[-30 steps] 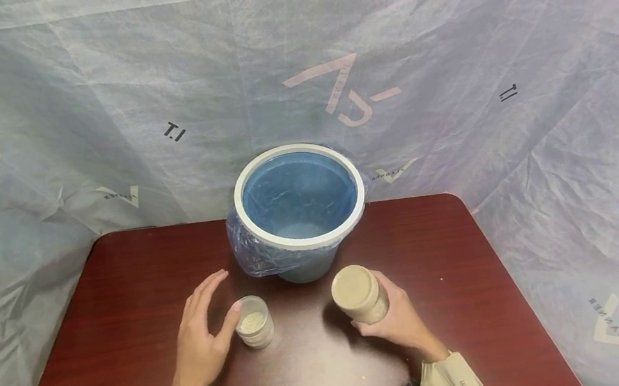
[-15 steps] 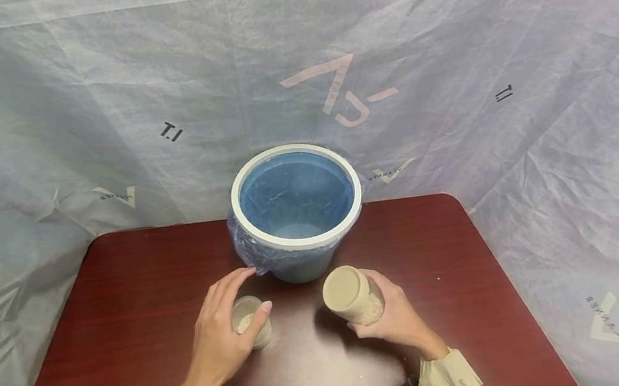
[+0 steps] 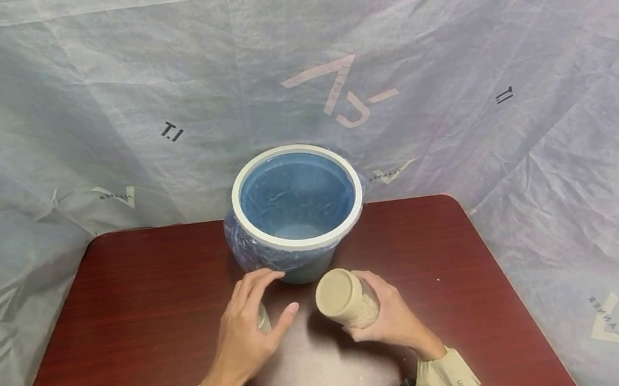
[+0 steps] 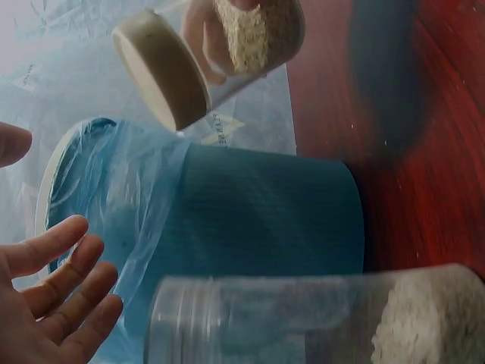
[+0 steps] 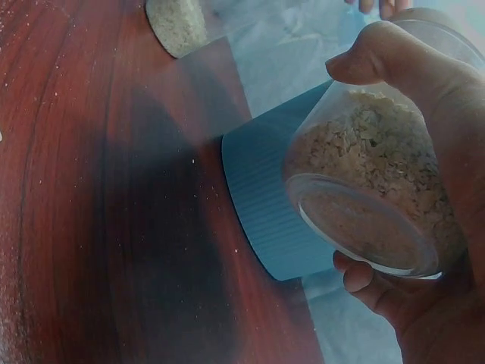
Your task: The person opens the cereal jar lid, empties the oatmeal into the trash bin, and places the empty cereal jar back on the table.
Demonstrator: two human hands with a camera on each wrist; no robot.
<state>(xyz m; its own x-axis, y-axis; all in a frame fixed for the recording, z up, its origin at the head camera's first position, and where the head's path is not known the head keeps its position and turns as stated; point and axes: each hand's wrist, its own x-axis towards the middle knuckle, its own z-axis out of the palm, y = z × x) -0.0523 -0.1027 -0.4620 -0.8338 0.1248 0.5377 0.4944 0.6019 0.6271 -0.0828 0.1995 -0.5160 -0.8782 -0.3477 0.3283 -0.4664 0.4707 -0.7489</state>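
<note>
**Two jars held before a lined blue bin**

On the dark red table point(image 3: 131, 343), just in front of the blue bin point(image 3: 294, 202), both hands are at work. The left hand point(image 3: 249, 342) arches over a small clear jar point(image 3: 264, 318), fingers curved over its far side and thumb stretched towards the middle of the table; whether they actually grip it cannot be told, and the left wrist view shows the fingers fairly straight beside the jar. The right hand point(image 3: 391, 318) holds a lidded jar point(image 3: 345, 298) tilted, its tan lid point(image 3: 334, 291) facing up and towards the camera, thumb and fingers wrapped round the body.

Most of the small jar is hidden under the left hand in the head view, and it is blurred and cut off in the wrist view.

Pale grain sits at the small jar's bottom; the lidded jar holds a deeper fill of similar grain. A thin plastic liner point(image 3: 247, 252) lines the bin and drapes over its white rim point(image 3: 299, 244).
</note>
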